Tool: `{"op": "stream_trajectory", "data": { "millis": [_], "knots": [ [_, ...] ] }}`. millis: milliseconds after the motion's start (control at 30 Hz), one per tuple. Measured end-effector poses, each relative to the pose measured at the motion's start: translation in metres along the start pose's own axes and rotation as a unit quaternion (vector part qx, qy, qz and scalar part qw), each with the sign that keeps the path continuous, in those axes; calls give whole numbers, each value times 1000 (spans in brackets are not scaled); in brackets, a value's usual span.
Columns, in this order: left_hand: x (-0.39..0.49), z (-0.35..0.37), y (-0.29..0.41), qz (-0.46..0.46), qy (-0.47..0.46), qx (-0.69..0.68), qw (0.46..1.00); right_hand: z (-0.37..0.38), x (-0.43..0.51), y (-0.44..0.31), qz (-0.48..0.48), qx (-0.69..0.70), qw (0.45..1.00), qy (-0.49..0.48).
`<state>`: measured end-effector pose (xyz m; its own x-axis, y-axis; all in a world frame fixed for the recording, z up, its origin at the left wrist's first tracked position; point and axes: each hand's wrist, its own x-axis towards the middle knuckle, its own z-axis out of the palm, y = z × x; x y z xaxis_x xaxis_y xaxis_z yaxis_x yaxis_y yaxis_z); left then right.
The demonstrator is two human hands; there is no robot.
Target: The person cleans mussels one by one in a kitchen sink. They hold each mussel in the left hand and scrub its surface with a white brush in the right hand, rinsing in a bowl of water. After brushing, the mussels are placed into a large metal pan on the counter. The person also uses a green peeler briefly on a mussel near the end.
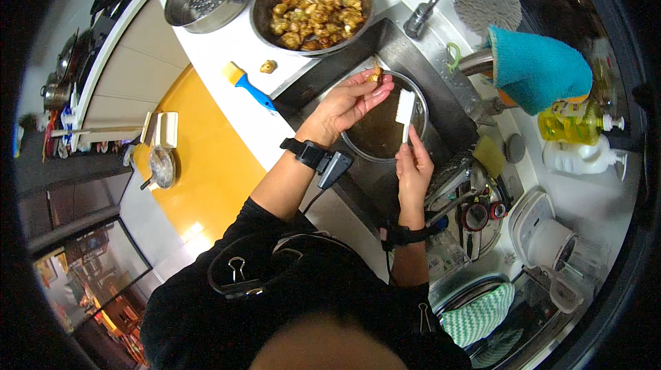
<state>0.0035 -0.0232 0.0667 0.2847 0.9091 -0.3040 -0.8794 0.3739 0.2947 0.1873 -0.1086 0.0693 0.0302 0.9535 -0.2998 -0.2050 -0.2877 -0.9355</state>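
Between the fingers of my left hand is a small brown, knobbly root-like piece, held above the sink. My right hand grips the thin handle of a white brush, its bristles facing left towards the other hand. Beneath both hands a round metal basin of murky brownish water stands in the steel sink. A wide steel bowl heaped with similar brown pieces rests on the counter behind the sink. One more piece lies alone on the white counter, near a blue-handled brush.
A steel steamer pot stands at the back left. The tap rises behind the sink, and a turquoise cloth hangs at its right. Soap bottles, a yellow-green sponge and crowded utensils line the right side.
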Motion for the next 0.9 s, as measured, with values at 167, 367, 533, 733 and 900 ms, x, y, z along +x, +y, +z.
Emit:
{"op": "stream_trajectory", "data": {
  "millis": [167, 367, 533, 733, 900],
  "knots": [
    [5, -7, -22, -16, 92, 199, 976, 22, 33, -12, -76, -253, 965, -6],
    [25, -41, -28, -58, 108, 90, 988, 30, 29, -15, -341, -343, 875, 6],
    [42, -69, -59, -103, 174, 76, 976, 25, 37, 9, -241, -328, 913, 26],
    [56, -102, -62, -94, 226, 17, 970, 16, 71, 51, -130, -372, 919, 26],
    [55, -109, -61, -125, 152, -22, 980, -23, 109, 92, 63, -294, 952, 59]
  ]
}}
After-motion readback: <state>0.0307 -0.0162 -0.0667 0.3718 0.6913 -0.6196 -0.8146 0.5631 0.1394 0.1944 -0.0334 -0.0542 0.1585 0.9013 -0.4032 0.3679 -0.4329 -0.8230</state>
